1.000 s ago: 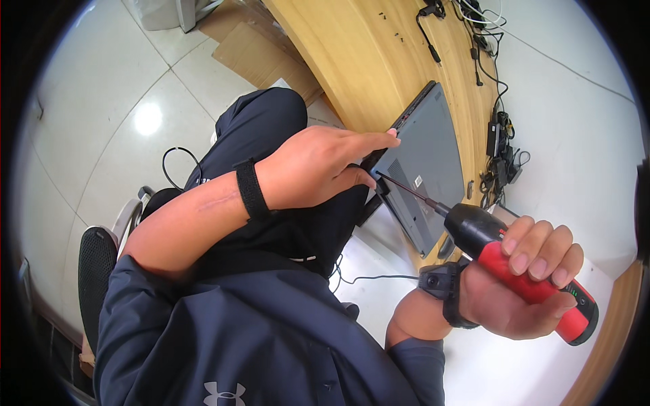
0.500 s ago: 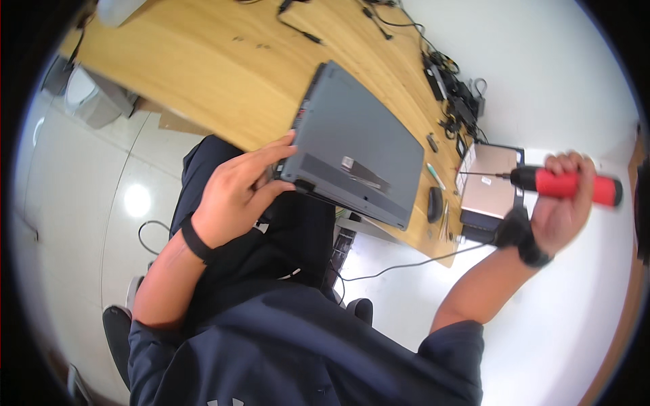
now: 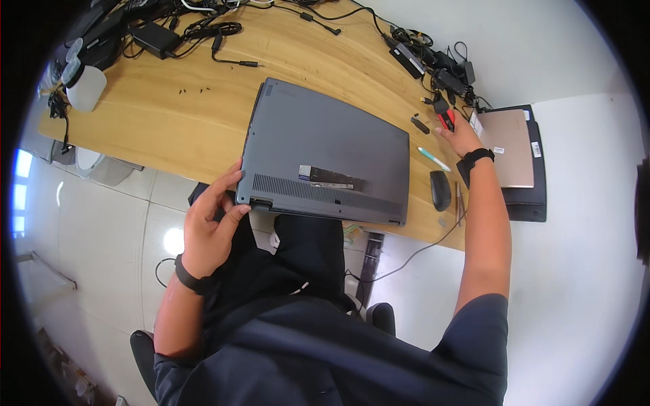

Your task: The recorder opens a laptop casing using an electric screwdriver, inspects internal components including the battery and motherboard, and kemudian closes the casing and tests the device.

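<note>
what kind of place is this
Probably a computer repair workspace: a laptop lies underside up on a wooden desk, with power adapters and what look like loose screws.

- Left fisheye of head-worn pair; looks steeply down, upright.
- Near view, both hands within frame: left hand (image 3: 208, 227) at 9 o'clock, right hand (image 3: 462, 139) at 2.
- Table (image 3: 169, 128) toward 12, edges bowed; wearer's torso (image 3: 305, 355) at 6.

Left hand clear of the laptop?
No, the left hand grips the laptop at its near left corner.
</note>
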Tool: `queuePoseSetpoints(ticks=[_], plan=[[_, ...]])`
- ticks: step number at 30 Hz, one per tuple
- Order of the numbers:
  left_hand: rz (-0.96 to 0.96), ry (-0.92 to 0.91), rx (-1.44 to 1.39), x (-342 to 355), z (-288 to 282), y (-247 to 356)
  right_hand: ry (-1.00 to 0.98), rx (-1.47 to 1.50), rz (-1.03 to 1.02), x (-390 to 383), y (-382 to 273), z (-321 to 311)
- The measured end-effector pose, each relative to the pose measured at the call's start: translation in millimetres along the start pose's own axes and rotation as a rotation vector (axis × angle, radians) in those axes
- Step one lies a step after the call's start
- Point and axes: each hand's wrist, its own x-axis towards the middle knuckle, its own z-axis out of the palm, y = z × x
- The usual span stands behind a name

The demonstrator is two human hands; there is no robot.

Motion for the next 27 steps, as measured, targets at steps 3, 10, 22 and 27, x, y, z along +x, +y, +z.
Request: queuePoseSetpoints(ticks=[3,10,22,27], plan=[[-0.044,0.014,-0.09,-3,3,4,-0.003,-0.034,-0.094,13,4,20],[-0.061,0.043,-0.113,-3,8,14,0.075,0.108,-0.127,19,27,31],[0.008,0.059,0.058,2,10,40,-0.103,0.13,-0.094,-171,-74,21],[0.021,0.056,0.05,2,12,42,-0.164,0.489,-0.031,-196,-94,51]])
